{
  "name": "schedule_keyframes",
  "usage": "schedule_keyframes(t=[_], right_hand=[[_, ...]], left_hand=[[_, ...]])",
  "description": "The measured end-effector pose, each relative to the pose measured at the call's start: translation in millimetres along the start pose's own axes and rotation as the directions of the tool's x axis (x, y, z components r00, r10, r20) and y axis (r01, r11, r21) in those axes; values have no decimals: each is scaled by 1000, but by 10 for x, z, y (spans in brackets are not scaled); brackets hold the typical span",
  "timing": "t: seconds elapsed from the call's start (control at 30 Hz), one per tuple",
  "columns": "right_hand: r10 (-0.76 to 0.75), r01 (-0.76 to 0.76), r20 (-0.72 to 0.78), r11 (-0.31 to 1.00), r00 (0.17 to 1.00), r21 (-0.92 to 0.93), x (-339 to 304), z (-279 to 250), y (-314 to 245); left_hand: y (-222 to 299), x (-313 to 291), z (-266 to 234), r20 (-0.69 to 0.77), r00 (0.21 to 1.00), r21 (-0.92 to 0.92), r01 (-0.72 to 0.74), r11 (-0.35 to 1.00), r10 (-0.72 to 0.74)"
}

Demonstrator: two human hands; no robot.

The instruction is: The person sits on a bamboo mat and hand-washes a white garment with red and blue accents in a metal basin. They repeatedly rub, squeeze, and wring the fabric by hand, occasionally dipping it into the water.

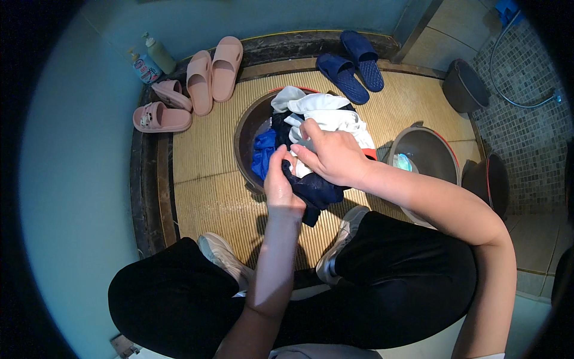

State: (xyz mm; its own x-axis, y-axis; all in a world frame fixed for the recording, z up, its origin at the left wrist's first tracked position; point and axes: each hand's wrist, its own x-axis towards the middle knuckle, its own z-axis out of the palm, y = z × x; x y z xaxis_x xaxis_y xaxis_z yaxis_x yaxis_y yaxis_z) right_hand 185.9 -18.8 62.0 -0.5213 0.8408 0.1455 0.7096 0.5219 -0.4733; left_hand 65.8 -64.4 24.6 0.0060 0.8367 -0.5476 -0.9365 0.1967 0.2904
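A dark round basin (246, 128) on the floor in front of me is heaped with laundry. White garments (335, 118) lie on its far right side, a bright blue cloth (263, 154) on the left, and navy clothing (320, 192) hangs over the near rim. Above the pile, my left hand (282, 184) is closed on a light cloth (303, 169), its thumb pointing up. Close beside it, my right hand (335, 157) is bent over the same cloth, thumb and fingers pinched on it. My palms and fingers hide most of that cloth.
To the right stand a grey bucket (427, 143) with a shiny packet (403, 161) inside, and two darker bins (465, 87). Pink slippers (227, 69), navy slippers (353, 69) and pump bottles (158, 55) line the far edge. My shoes (224, 254) flank the near side.
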Motion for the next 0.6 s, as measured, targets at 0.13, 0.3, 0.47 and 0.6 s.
schedule_keyframes(t=[0.13, 0.3, 0.47, 0.6], right_hand=[[-97, 101, 136, 995, 986, -20, -34, -89, -158], [-411, 413, 57, 910, 910, -28, -90, -111, -297], [-217, 186, 143, 962, 966, 201, -6, -154, -321], [69, 182, -359, 764, 931, 619, 208, -182, -191]], left_hand=[[231, 4, -79, 118, 937, 293, -350, 890, 330], [364, -60, -16, 270, 818, 505, -570, 649, 509], [417, -145, 20, 511, 719, 592, -692, 413, 471], [616, -125, 5, 632, 726, 651, -687, 324, 270]])
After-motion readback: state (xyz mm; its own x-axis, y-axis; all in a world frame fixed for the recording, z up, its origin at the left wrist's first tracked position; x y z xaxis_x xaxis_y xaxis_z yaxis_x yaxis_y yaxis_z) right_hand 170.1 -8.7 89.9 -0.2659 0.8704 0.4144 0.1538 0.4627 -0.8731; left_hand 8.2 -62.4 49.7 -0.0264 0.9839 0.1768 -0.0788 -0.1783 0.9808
